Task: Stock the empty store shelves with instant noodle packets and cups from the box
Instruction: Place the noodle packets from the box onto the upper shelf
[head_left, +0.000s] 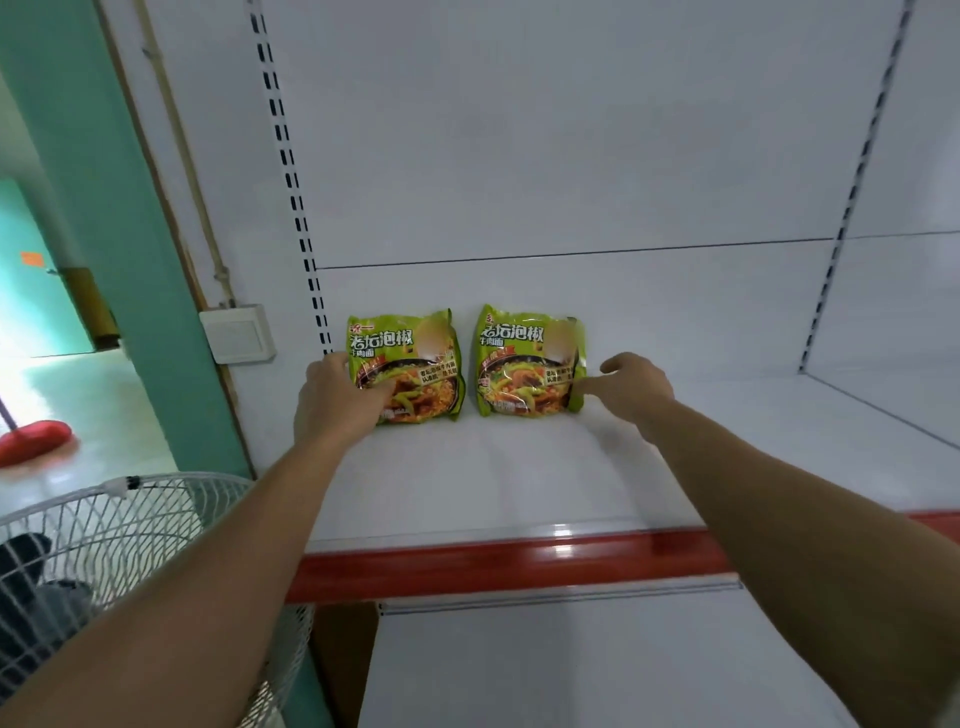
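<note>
Two instant noodle packets, green, lie flat side by side on the white shelf (519, 467), near its back panel and towards its left end, a narrow gap between them.

- Left packet (415, 358): the left hand (337, 400) covers its lower left corner. Grip narrow, fingers curled over the edge and holding the packet.
- Right packet (524, 364): the right hand (636, 387) is at its right edge, one fingertip touching the lower right corner. The thumb is raised just beside the edge; whether this grip pinches the wrapper cannot be told.
- Red price strip (519, 566): along the shelf's front edge.
- Lower shelf (571, 670): white, beneath.
- Wire fan guard (104, 545): lower left, under the left forearm.
- Wall switch box (239, 332): left of the shelf upright.
- Red mop head (36, 439): on the floor, far left.
</note>
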